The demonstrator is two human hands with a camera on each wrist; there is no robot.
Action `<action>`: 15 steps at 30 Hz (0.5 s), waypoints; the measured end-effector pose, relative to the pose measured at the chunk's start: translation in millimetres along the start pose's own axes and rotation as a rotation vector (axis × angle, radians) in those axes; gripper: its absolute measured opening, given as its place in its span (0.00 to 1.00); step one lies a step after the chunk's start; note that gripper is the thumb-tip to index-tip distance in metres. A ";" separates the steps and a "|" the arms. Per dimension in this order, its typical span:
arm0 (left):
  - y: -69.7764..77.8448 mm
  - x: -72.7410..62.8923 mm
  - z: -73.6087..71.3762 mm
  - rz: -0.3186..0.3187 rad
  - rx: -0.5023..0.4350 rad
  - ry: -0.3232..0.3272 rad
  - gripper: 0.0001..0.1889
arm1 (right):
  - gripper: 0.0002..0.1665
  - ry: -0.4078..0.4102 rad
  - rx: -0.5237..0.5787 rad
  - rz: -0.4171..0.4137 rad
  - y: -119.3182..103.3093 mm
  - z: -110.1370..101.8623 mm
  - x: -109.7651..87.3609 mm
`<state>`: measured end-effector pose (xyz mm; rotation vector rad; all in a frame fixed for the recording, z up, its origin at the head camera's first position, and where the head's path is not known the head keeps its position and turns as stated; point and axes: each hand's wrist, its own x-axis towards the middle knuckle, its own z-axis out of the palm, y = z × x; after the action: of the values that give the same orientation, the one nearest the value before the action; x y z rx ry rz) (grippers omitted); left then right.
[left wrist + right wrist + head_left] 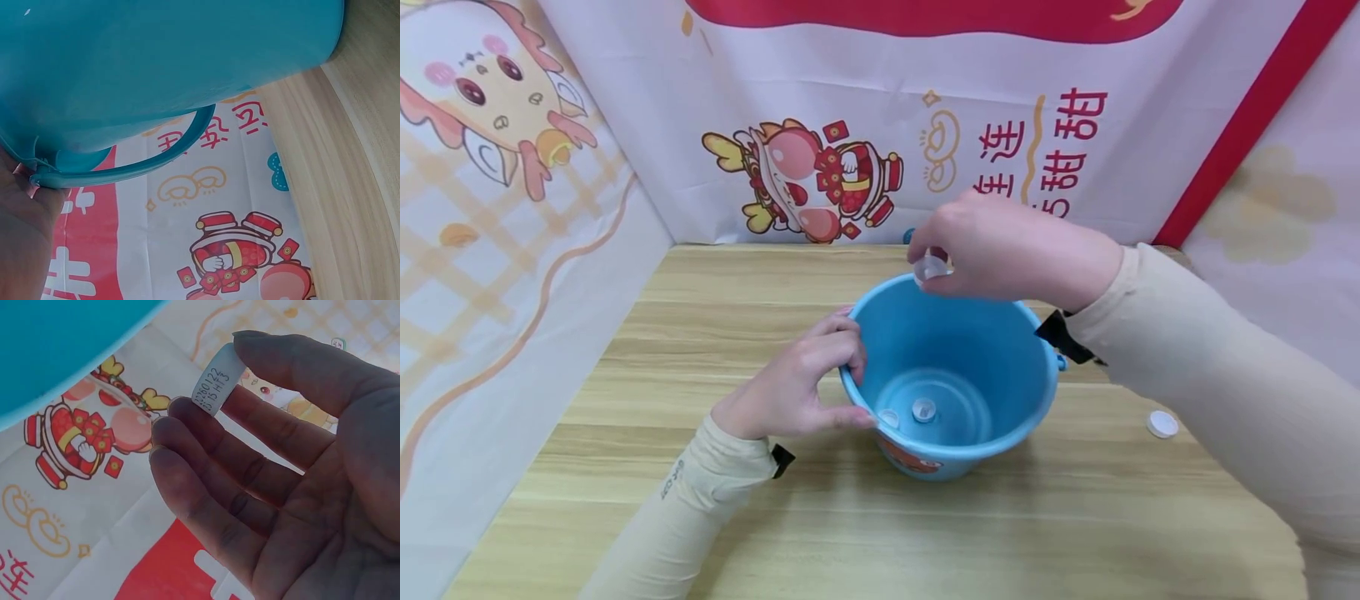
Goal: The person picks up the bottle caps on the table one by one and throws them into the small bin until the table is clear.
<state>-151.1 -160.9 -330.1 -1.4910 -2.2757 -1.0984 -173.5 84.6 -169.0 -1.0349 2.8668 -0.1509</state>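
A light blue plastic bucket (958, 329) stands upright on the wooden table. My left hand (808, 379) grips its left rim, fingers over the inside and thumb along the front edge. Between thumb and fingers, my right hand (1000, 250) pinches a white bottle cap (219, 378) just above the bucket's far rim. Printed digits show on the cap's side in the right wrist view. Down on the bucket's floor lie two more caps, one near the middle (924, 409) and one by the left wall (889, 418). The bucket's handle (150, 167) hangs by my left hand in the left wrist view.
Another white bottle cap (1162, 424) lies on the table (700, 350) to the right of the bucket, close to my right sleeve. Printed cloth (865, 75) with cartoon figures and red lettering hangs behind the table and along both sides.
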 end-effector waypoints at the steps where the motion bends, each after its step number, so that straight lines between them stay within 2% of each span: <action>1: 0.1 0.1 0.0 0.000 0.001 0.000 0.26 | 0.23 -0.007 0.000 0.005 -0.7 0.8 1.1; 8: 0.6 0.3 0.0 -0.001 -0.002 -0.001 0.27 | 0.23 -0.054 -0.004 0.000 -4.3 6.6 9.0; 15: -0.6 -0.7 0.7 0.000 0.002 0.000 0.27 | 0.24 -0.067 -0.011 -0.014 -4.4 11.9 14.1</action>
<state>-151.1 -161.1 -331.2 -1.4907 -2.2758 -1.0964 -180.1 71.5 -180.9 -1.0410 2.8044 -0.0996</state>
